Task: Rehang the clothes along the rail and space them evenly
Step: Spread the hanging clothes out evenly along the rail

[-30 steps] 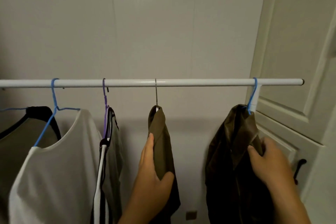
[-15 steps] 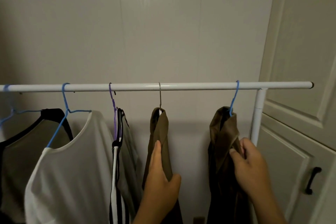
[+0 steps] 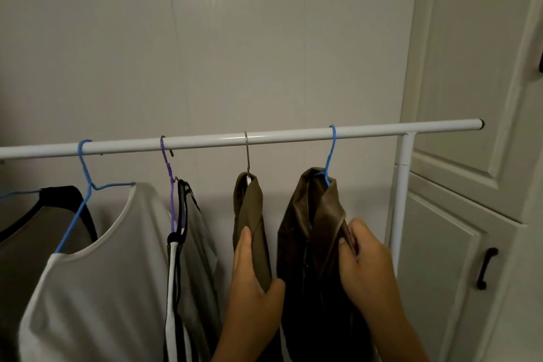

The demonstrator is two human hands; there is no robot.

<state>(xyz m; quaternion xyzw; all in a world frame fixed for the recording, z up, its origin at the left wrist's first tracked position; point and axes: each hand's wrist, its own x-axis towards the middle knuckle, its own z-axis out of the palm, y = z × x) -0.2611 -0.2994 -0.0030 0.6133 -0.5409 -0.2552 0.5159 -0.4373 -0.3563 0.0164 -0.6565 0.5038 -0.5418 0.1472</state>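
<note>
A white rail (image 3: 288, 136) runs across the view with several garments on hangers. An olive garment (image 3: 249, 209) hangs from a metal hook at the middle; my left hand (image 3: 252, 282) grips its front edge between thumb and fingers. To its right a dark brown jacket (image 3: 305, 238) hangs on a blue hanger (image 3: 331, 153); my right hand (image 3: 364, 264) pinches its collar edge. Further left hang a black-and-white striped top (image 3: 173, 288) on a purple hanger, a white top (image 3: 97, 288) on a blue hanger, and a grey garment (image 3: 32, 232) with black trim.
The rail's white upright post (image 3: 400, 194) stands at the right, just beyond the brown jacket. A cream cabinet door with a black handle (image 3: 486, 267) is right of the post. A plain wall lies behind the rail.
The brown jacket on its blue hanger has slid left along the rail, away from the post and closer to the olive garment. My right hand moved left with it; my left hand kept its grip.
</note>
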